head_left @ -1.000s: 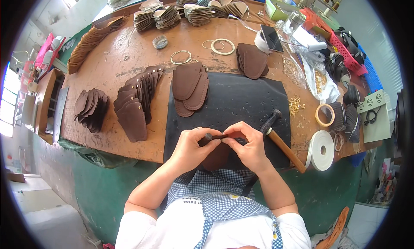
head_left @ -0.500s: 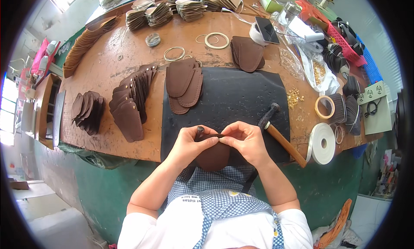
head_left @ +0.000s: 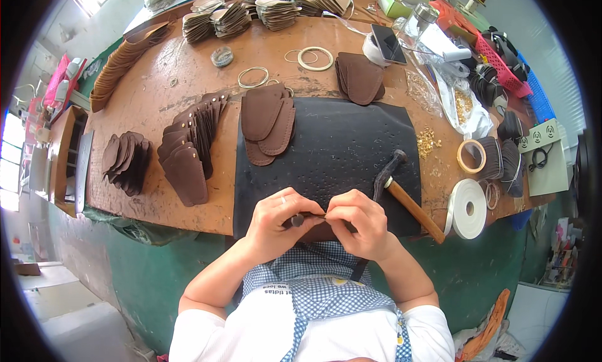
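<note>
At the near edge of the black mat (head_left: 338, 136), my two hands meet, fingertips pinched together. My left hand (head_left: 273, 224) is closed on a dark brown leather piece (head_left: 315, 232), mostly hidden beneath the fingers. A short dark rod-like tool (head_left: 296, 220) also sticks out of that hand; its kind does not show. My right hand (head_left: 362, 227) pinches at the leather's upper edge, close to the left fingertips. Whether something small lies between them cannot be made out. To the right, a wooden-handled hammer (head_left: 414, 210) rests across the mat.
Stitched brown leather pieces (head_left: 268, 114) lie on the mat's far left corner. Fanned leather pieces with gold snaps (head_left: 186, 167) and another stack (head_left: 127, 161) are farther left. Small gold fasteners (head_left: 428, 142), a white tape roll (head_left: 469, 208) and a phone (head_left: 388, 43) are on the right.
Both hands have shifted slightly toward my body, and the leather piece has tipped so less of it shows. The dark tool's end has moved down with my left hand. The hammer stays put.
</note>
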Action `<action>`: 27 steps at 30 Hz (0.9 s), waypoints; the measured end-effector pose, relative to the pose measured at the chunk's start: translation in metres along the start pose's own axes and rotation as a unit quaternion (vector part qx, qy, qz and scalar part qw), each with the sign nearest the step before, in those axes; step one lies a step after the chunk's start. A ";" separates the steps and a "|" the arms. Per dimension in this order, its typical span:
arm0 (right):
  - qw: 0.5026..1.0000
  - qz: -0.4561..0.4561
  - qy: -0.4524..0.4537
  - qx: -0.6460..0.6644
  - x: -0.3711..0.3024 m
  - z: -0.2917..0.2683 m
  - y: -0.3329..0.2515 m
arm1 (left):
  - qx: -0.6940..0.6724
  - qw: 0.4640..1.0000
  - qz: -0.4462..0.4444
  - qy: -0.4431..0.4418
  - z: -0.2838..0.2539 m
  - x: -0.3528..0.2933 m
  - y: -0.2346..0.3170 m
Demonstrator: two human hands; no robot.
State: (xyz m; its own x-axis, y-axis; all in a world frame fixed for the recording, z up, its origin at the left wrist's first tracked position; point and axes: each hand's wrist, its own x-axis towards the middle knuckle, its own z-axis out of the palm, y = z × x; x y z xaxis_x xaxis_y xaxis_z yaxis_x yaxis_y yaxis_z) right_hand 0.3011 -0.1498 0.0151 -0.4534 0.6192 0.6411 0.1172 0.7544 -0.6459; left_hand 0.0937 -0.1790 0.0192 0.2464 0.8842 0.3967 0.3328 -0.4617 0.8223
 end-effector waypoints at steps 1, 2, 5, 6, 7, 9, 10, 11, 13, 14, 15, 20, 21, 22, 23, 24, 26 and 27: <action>1.000 0.022 -0.003 0.006 0.001 0.000 -0.003 | -0.011 0.999 -0.037 -0.001 0.000 -0.001 0.001; 0.994 0.101 -0.007 0.048 0.002 0.001 -0.006 | -0.095 0.984 -0.149 -0.013 0.000 0.000 0.001; 0.892 0.396 -0.020 0.217 0.002 0.001 -0.006 | -0.211 0.921 -0.326 -0.035 0.004 -0.004 -0.008; 0.874 0.418 -0.026 0.246 0.002 0.000 -0.004 | -0.281 0.882 -0.378 -0.021 0.006 -0.005 -0.010; 0.874 0.418 -0.028 0.246 0.002 -0.001 -0.004 | -0.348 0.835 -0.426 -0.008 0.008 -0.006 -0.011; 0.833 0.458 0.004 0.311 0.001 -0.003 -0.003 | -0.357 0.830 -0.428 -0.003 0.010 -0.007 -0.012; 0.836 0.457 0.004 0.305 -0.001 -0.003 -0.002 | -0.363 0.827 -0.429 0.003 0.011 -0.008 -0.015; 0.835 0.457 0.003 0.306 -0.001 -0.002 -0.002 | -0.368 0.824 -0.430 0.009 0.011 -0.009 -0.016; 0.845 0.445 -0.006 0.297 -0.003 0.000 -0.003 | -0.370 0.823 -0.431 0.006 0.011 -0.009 -0.017; 0.844 0.446 -0.006 0.297 -0.002 0.000 -0.003 | -0.371 0.822 -0.432 0.003 0.011 -0.009 -0.018; 0.850 0.445 -0.018 0.282 -0.002 0.001 -0.002 | -0.371 0.822 -0.432 0.003 0.011 -0.009 -0.018; 0.843 0.453 -0.027 0.291 -0.002 0.000 0.004 | -0.371 0.819 -0.438 0.007 0.010 -0.008 -0.020; 0.838 0.454 -0.023 0.301 -0.003 0.000 0.004 | -0.371 0.819 -0.438 0.008 0.010 -0.008 -0.019; 0.833 0.456 -0.019 0.312 -0.003 0.000 0.005 | -0.366 0.823 -0.434 0.006 0.010 -0.007 -0.018; 0.833 0.456 -0.019 0.312 -0.003 0.000 0.005 | -0.361 0.828 -0.430 0.005 0.010 -0.006 -0.017; 0.829 0.458 -0.015 0.319 -0.002 0.000 0.006 | -0.361 0.828 -0.430 0.004 0.009 -0.006 -0.016; 0.825 0.460 -0.010 0.327 -0.003 0.000 0.006 | -0.334 0.847 -0.414 -0.009 0.009 -0.005 -0.015; 0.820 0.463 -0.011 0.336 -0.004 0.000 0.008 | -0.334 0.847 -0.413 -0.011 0.009 -0.005 -0.015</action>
State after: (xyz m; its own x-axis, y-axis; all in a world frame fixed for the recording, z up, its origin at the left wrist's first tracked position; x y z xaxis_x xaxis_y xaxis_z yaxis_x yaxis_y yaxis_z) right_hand 0.3041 -0.1463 0.0074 -0.4615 0.8494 -0.2561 -0.0899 -0.3319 -0.9390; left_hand 0.0956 -0.1770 0.0015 0.1999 0.8808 -0.4292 -0.1883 0.4644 0.8654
